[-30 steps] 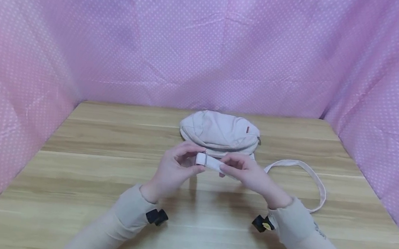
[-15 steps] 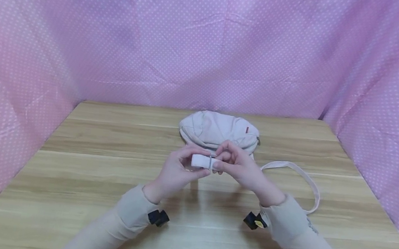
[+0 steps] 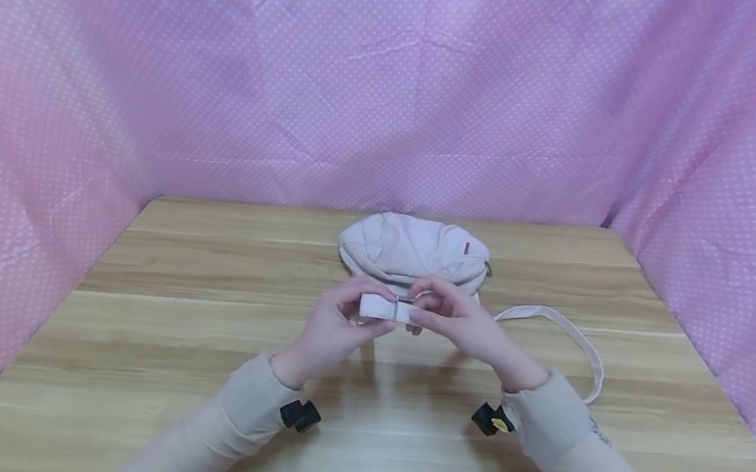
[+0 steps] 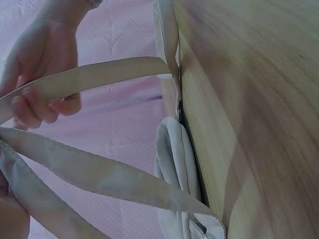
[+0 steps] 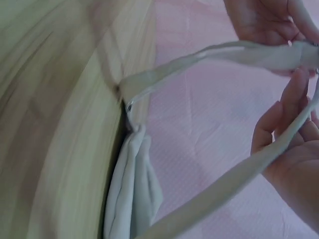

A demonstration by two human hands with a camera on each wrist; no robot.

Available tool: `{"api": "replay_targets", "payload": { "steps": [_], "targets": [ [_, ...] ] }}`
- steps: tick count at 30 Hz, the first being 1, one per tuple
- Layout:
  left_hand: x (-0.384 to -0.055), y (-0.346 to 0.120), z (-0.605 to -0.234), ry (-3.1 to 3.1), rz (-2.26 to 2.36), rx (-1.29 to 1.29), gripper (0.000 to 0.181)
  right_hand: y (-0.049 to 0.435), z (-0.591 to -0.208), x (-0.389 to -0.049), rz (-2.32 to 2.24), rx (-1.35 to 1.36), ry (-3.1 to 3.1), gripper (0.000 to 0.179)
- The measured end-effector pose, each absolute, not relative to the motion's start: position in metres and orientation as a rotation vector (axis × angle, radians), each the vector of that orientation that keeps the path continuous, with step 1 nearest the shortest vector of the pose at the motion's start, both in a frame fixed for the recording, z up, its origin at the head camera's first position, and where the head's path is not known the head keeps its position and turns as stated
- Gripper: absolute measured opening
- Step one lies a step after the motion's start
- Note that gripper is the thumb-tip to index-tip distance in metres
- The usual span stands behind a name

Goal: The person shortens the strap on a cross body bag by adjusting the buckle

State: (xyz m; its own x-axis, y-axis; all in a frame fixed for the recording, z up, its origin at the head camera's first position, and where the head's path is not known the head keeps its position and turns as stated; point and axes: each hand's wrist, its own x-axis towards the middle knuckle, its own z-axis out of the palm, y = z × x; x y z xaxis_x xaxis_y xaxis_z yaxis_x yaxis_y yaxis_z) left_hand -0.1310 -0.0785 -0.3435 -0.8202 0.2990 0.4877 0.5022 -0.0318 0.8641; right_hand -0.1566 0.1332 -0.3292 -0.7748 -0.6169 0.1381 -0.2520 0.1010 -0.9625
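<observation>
An off-white fabric sling bag [image 3: 412, 248] lies near the back of the table, a small red tag on its right side. In front of it my hands hold its strap [image 3: 377, 307] above the tabletop. My left hand [image 3: 327, 328] pinches the strap's folded loop beside a thin metal slider buckle [image 3: 396, 309], thumb below and fingers above. Right of the buckle, my right hand [image 3: 466, 325] pinches the strap between thumb and fingers. In the left wrist view, strap lengths [image 4: 109, 174] run from the hands down to the bag [image 4: 174, 164].
A curved length of the strap [image 3: 581, 340] lies on the wooden table [image 3: 191, 370] to the right. Pink dotted cloth [image 3: 297, 84] hangs behind the table and at both sides. Small black devices [image 3: 301, 415] sit at both wrists.
My right hand has moved left along the strap, up to the buckle. The loop left of the buckle shows longer now. The strap curve on the table has drawn slightly leftward.
</observation>
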Motion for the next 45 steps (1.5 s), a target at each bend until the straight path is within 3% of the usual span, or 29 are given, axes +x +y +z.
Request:
{"api": "replay_targets", "payload": {
  "steps": [11, 26, 39, 45],
  "targets": [
    [-0.131, -0.08, -0.342, -2.087, -2.064, -0.815, 0.045, 0.151, -0.34, -0.161, -1.775, -0.733, 2.213, 0.019],
    [-0.132, -0.079, -0.345, -2.218, -1.931, -0.806, 0.045, 0.129, -0.325, -0.153, -1.823, -0.841, 2.164, 0.021],
    [-0.132, -0.072, -0.346, -2.269, -1.87, -0.804, 0.041, 0.12, -0.313, -0.141, -1.833, -0.544, 2.353, 0.022],
    [-0.133, -0.076, -0.344, -2.39, -1.791, -0.857, 0.053, 0.125, -0.311, -0.137, -1.818, -0.527, 2.456, 0.019]
  ]
}}
